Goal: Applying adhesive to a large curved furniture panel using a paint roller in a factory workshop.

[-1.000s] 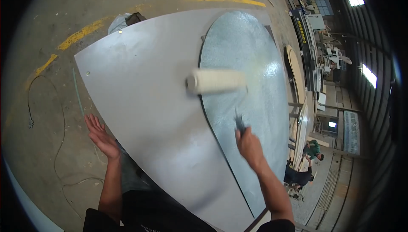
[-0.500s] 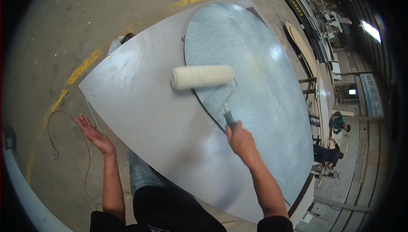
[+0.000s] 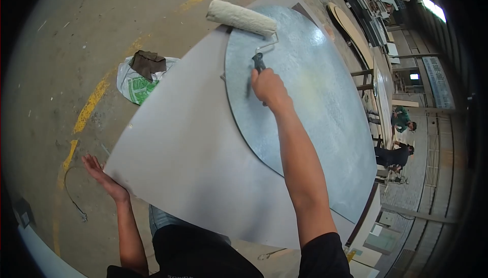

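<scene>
My right hand (image 3: 269, 89) is wrapped round the dark handle of a paint roller (image 3: 241, 17). The cream, fluffy sleeve lies across the far left rim of a glossy pale blue-green oval panel (image 3: 315, 125), its left end reaching past that rim. Under the panel is a larger light grey board (image 3: 178, 140) with a pointed left corner. My left hand (image 3: 105, 179) holds nothing; its fingers are stretched out close to that corner. Whether it touches the board I cannot tell.
A white and green plastic bag (image 3: 134, 87) with a brown cloth (image 3: 148, 64) on it lies beyond the board's left edge. A cable (image 3: 76, 207) crosses the floor at left. Two people (image 3: 399, 138) work at a table on the right. Yellow lines (image 3: 91, 102) mark the floor.
My right arm has stretched away from me, carrying the roller from the panel's left middle to its far end. The view has shifted, showing more of the bag. My left hand stays spread.
</scene>
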Tool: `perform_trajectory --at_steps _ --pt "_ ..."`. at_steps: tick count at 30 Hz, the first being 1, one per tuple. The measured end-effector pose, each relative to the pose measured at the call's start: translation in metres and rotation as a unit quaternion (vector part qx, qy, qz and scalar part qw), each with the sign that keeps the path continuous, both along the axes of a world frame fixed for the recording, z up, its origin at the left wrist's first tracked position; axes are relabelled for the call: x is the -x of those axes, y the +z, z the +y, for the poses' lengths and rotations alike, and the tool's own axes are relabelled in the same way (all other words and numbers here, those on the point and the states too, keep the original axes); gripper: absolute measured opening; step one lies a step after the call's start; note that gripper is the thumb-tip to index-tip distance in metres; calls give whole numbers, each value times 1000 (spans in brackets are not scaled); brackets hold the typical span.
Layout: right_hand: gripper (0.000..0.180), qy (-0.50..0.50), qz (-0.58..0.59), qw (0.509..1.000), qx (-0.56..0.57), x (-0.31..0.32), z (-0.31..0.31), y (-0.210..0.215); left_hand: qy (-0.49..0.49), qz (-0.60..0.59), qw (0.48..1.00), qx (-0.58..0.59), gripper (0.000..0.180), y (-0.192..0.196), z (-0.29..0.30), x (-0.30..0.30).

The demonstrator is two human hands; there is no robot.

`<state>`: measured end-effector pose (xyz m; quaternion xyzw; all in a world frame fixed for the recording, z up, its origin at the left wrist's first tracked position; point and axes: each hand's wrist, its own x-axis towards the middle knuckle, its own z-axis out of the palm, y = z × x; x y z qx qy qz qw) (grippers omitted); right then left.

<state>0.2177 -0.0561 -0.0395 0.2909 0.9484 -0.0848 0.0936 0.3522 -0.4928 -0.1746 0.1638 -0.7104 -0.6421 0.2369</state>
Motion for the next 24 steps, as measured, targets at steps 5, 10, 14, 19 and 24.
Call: perform_trajectory --at_steps 5,10,14,19,24 --pt "51 0 -46 999 11 -63 -52 17 -93 -130 986 39 77 2 -47 27" --pt "56 -80 -79 993 31 -73 -62 33 -135 -165 977 3 79 -3 -46 42" --pt "63 -90 -25 995 34 56 -12 6 -131 -163 978 24 78 -1 -52 41" --pt "59 -145 -15 984 103 184 51 28 -132 -134 982 6 79 -11 -38 43" --pt "69 -43 -39 998 7 79 19 11 -163 -133 978 6 86 5 -42 46"
